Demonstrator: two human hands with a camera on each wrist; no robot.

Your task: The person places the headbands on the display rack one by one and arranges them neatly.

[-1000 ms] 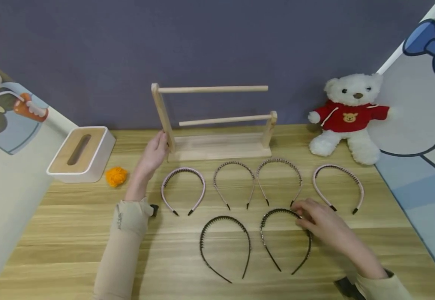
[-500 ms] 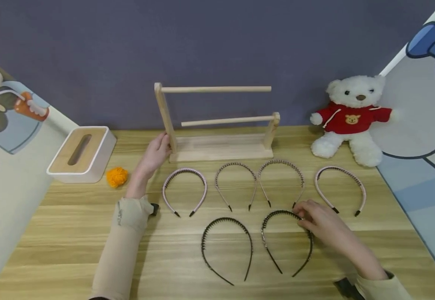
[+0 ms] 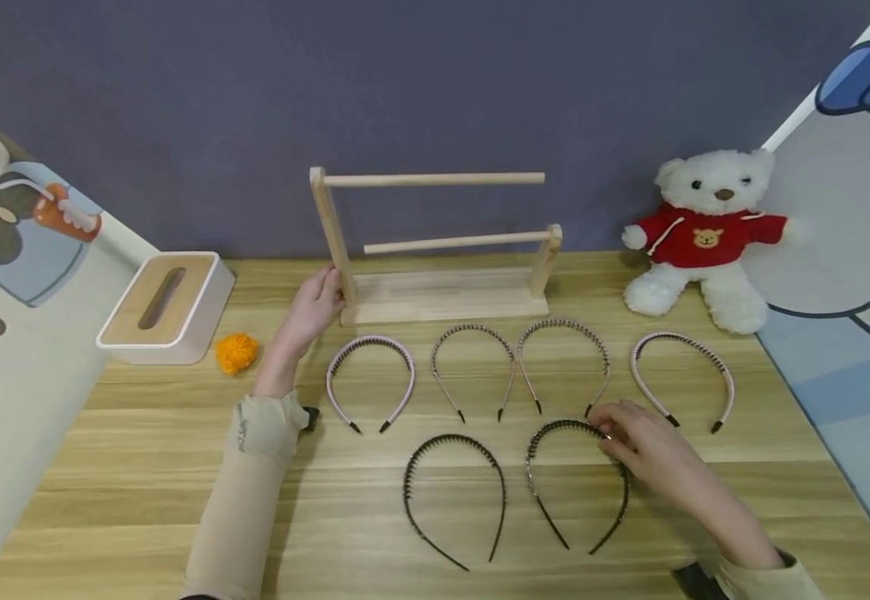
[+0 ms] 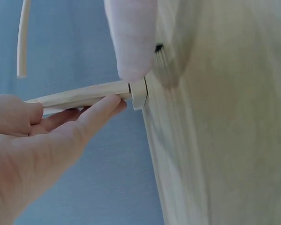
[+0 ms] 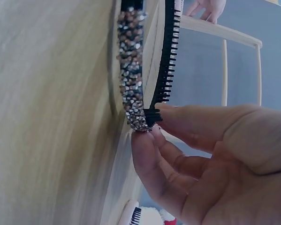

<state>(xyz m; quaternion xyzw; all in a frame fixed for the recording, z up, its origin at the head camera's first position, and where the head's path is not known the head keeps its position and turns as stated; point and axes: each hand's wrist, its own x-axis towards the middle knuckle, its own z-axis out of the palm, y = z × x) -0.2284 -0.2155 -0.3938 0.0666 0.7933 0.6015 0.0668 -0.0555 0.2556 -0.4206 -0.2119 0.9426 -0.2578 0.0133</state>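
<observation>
A: Right hand?
B: Right hand (image 3: pixel 648 446) pinches the rhinestone headband (image 5: pixel 131 70), thumb against fingers, on the right of its arc. Can't tell if the gripped edge touches the table (image 3: pixel 142 467).
A: Band build?
B: Black, U-shaped. Grainy silver-and-copper stones outside, black comb teeth inside. Sits near side, ends toward the person.
A: Left hand?
B: Left hand (image 3: pixel 311 308) grips the wooden rack (image 3: pixel 446 293) low on its tall left post. Pale bare wood, flat base, two round rods, each fixed at one end: high one on the left post, low one on the short right post.
A: Anything in the way?
B: Right fingers hide part of the arc from the head view. One tip of the beaded headbands (image 3: pixel 563 322), slim, black-ended, is just beside them.
A: Around?
B: Plain black headband (image 3: pixel 448 437) to the left. Smooth pink headbands (image 3: pixel 371 339) flank the beaded pair. Far left: white tissue box (image 3: pixel 161 300), wood-grain lid; fuzzy orange yarn ball (image 3: pixel 237 354) near it. Far right: fluffy white teddy bear (image 3: pixel 705 242), red hoodie.
</observation>
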